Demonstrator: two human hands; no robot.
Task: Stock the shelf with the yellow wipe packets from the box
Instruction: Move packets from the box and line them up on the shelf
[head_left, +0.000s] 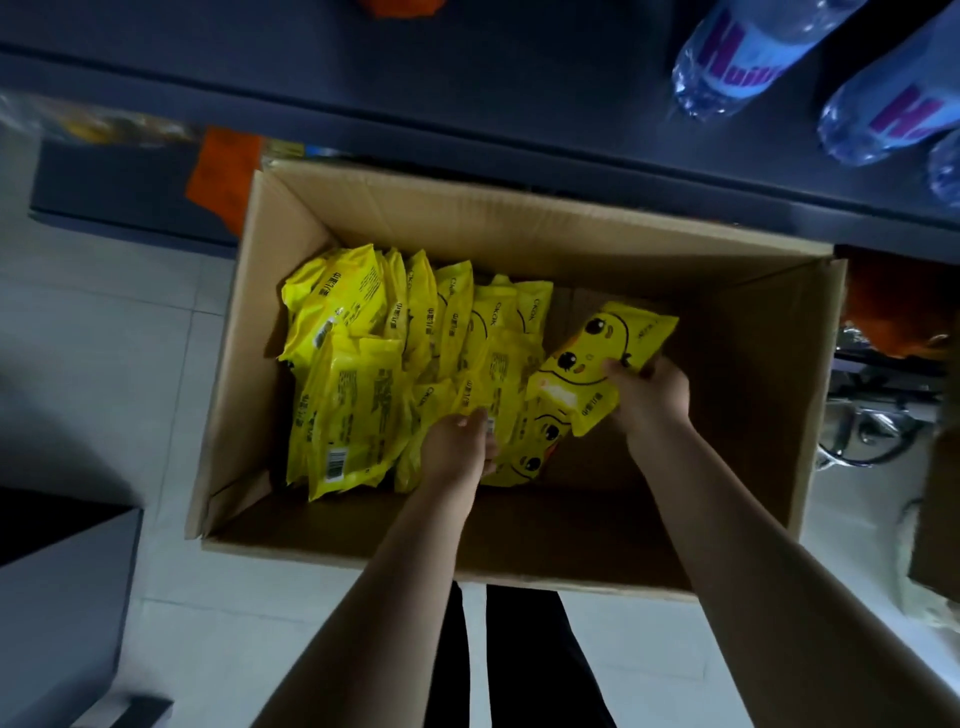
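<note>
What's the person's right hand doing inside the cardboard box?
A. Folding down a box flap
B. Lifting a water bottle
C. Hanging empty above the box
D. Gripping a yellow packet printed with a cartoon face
D: the right hand has its fingers curled round the edge of a yellow face-printed packet down inside the box.

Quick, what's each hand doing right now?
Left hand: grips a yellow packet.
Right hand: grips the face-printed packet.
</note>
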